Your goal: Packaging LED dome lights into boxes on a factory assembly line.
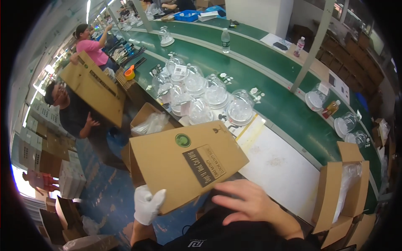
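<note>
Gloved left hand point(148, 205) gripping flat brown cardboard box point(186, 163) at its lower edge, bare right hand point(247, 203) open, palm down beside it

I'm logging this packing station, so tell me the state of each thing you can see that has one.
Flat cardboard box: closed, tilted, gripped at its lower corner by the gloved left hand.
Right hand: bare, fingers spread, at the box's near edge.
Clear glass domes: clustered upright on the green conveyor belt.
Open carton: flaps up, plastic liner inside.
Water bottle: upright, capped.
</note>
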{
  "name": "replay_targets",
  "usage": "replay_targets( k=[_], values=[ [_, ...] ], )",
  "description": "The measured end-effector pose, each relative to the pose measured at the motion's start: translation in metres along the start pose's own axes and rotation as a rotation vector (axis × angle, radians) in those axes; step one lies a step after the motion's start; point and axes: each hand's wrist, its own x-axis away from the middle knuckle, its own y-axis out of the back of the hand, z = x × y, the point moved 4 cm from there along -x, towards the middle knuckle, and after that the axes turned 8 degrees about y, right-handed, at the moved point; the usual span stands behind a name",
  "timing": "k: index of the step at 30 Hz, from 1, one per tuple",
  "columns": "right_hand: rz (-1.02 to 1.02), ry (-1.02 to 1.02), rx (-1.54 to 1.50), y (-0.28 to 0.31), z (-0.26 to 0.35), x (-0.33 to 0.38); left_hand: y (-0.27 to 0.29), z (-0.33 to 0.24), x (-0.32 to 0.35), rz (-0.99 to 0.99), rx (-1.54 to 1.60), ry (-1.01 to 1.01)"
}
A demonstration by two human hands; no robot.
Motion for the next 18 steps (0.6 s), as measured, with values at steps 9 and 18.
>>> replay_targets(
  k=[9,18],
  values=[
    [0.256,0.000,0.227,0.040,-0.012,-0.032,-0.166,-0.045,0.006,0.721,-0.128,-0.728],
    [-0.160,-0.266,0.439,0.146,-0.026,0.107,-0.232,-0.190,-0.045,1.133,-0.312,-0.961]
  ],
)
